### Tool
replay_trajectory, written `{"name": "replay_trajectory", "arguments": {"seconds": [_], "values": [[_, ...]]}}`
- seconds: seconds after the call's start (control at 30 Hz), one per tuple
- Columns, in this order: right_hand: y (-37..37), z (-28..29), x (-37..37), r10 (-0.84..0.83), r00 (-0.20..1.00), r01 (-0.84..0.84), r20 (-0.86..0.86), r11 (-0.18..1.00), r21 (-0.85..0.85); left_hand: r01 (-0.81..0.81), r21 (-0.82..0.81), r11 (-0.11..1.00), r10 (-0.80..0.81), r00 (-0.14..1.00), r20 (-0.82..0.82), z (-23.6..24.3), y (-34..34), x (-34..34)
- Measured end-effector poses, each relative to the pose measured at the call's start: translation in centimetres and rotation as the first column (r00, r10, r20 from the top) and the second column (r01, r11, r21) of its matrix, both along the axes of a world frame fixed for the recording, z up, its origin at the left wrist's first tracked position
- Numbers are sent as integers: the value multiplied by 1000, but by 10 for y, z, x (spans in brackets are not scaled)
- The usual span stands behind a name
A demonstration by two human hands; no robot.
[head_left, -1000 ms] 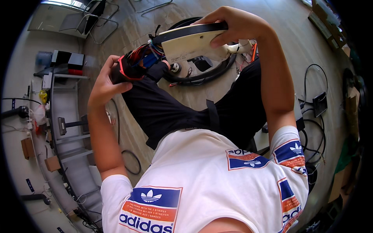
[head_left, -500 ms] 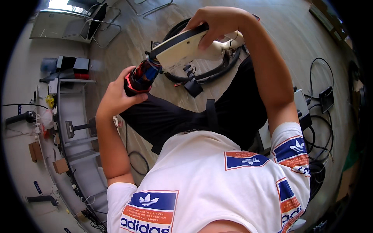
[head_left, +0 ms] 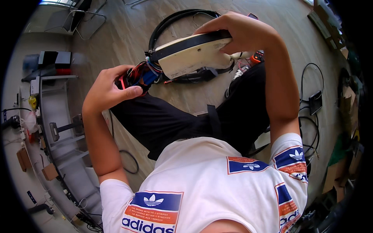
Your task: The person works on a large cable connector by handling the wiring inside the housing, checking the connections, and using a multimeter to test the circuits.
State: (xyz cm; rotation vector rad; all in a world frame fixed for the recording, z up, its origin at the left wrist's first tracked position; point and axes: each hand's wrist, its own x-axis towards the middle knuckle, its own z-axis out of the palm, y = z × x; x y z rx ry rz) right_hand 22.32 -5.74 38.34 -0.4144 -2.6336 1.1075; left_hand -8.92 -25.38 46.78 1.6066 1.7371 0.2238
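Observation:
My left hand (head_left: pixel 107 87) is closed round a black and red connector part (head_left: pixel 125 82), held over my left thigh. A bundle of coloured wires (head_left: pixel 150 72), with blue among them, joins this part to a cream plastic housing (head_left: pixel 188 60) with a black band along its edge. My right hand (head_left: pixel 250 35) grips the housing's far right end, thumb on the near side and fingers over the top. The housing is tilted, with its wired end toward my left hand. A thick black cable (head_left: pixel 157 33) loops on the floor behind it, partly hidden.
An orange and black device (head_left: pixel 256 58) with thin leads sits by my right knee. Black cables (head_left: pixel 320 81) and a dark flat box (head_left: pixel 315 101) lie on the floor at right. A grey shelf unit (head_left: pixel 64 134) stands at left, a chair (head_left: pixel 91 23) at far left.
Both hands have moved apart slightly, left hand leftward and right hand rightward and down. The housing has turned, showing more of its black band. The orange device has come into view.

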Motion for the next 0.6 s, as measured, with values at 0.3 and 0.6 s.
{"name": "replay_trajectory", "arguments": {"seconds": [0.3,0.6], "values": [[11,-30,-19,-175,976,215,-133,888,407,244,-226,943,-194,955,223,-26,48,-5],[48,-80,-28,-415,791,606,-449,633,482,122,-387,914,163,762,627,-64,70,-10]]}}
